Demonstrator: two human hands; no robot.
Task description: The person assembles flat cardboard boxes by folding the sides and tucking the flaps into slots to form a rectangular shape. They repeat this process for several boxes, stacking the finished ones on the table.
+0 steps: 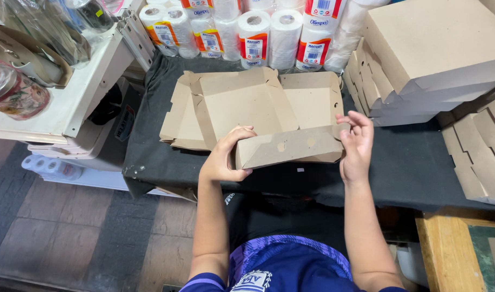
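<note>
A brown cardboard box blank (269,116) lies half folded on the black-covered table (420,167). Its near wall stands up, with two small round holes in it. My left hand (226,157) grips the left corner of that wall, fingers curled over the edge. My right hand (355,146) presses against the right corner, fingers partly spread along the side flap. Under the box lie more flat blanks (177,121), sticking out to the left.
Stacks of folded cardboard boxes (420,59) fill the right side and the far right edge. Several wrapped paper rolls (253,32) line the back. A white shelf (80,92) with jars and plastic bags stands at left. A wooden bench edge (447,249) is at lower right.
</note>
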